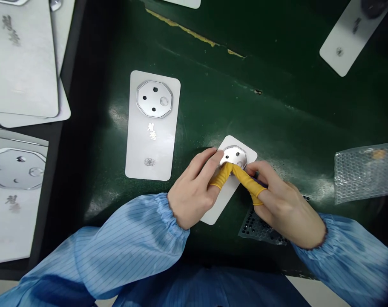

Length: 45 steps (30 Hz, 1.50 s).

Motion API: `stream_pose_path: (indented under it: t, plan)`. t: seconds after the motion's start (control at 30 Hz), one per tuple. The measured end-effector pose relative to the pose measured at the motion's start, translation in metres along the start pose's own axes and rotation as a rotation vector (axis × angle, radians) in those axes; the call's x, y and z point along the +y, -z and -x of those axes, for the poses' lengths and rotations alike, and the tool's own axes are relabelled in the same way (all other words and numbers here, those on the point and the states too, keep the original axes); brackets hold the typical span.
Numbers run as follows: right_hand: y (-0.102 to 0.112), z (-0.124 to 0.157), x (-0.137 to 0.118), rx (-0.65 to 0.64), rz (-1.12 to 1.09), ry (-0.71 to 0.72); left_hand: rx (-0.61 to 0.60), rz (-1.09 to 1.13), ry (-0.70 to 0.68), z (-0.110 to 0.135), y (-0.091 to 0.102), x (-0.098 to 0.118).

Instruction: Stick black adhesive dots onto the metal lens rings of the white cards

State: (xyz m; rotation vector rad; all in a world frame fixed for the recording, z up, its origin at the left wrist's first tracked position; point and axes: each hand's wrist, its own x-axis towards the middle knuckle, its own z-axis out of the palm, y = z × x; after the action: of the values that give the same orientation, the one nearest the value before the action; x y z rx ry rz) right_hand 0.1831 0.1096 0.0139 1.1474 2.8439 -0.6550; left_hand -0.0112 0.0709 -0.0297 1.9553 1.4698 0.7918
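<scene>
A white rounded panel [219, 204] lies tilted on the green table, bearing a silver octagonal plate [234, 154] with small dark holes. My left hand [196, 187] grips the panel from its left side, with the yellow-cotted thumb on the plate's lower edge. From the right, my right hand [278, 200] presses a yellow-cotted fingertip on the plate, meeting the left thumb. A slim dark purple tool [260, 182] sits among its fingers; most of it is hidden. Under that hand lies a clear sheet [260, 228] carrying many small black round pieces.
A similar white panel [150, 149] with an octagonal plate lies to the left. More panels [24, 76] are stacked beyond the black table edge. Another panel [339, 51] lies at the upper right, and a bubble-wrap bag [360, 177] at the right. The tabletop has a torn yellow seam [181, 26].
</scene>
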Motion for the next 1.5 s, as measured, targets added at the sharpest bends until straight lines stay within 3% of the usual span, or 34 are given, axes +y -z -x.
stream_pose_path:
  t: [0.2,0.33,0.47,0.6,0.67,0.9,1.0,1.17,1.5]
  plan:
    - [-0.007,0.003,0.005,-0.007,0.039,0.016,-0.034,0.01,0.038,-0.001,-0.002,0.0]
    - [-0.014,0.001,0.014,0.012,-0.088,0.002,-0.048,-0.091,-0.096,-0.001,0.0,-0.005]
    - [-0.006,0.002,0.016,0.172,-0.342,-0.018,-0.033,-0.251,-0.273,0.0,0.001,-0.011]
    - [0.008,0.013,0.008,0.319,-0.505,-0.214,0.016,-0.292,-0.292,0.002,0.001,-0.014]
    - [0.01,0.017,0.006,0.333,-0.475,-0.23,0.031,-0.28,-0.303,0.004,0.001,-0.014]
    - [-0.017,0.015,0.012,0.266,-0.2,-0.031,0.065,-0.27,-0.34,0.007,0.002,-0.014]
    - [-0.026,0.016,0.015,0.197,-0.231,-0.104,0.075,-0.269,-0.343,0.005,0.003,-0.013]
    - [-0.023,0.014,0.017,0.099,-0.342,-0.23,0.061,-0.217,-0.318,0.006,0.003,-0.012]
    - [-0.016,0.007,0.014,0.065,-0.3,-0.152,0.045,-0.239,-0.292,0.008,0.0,-0.01]
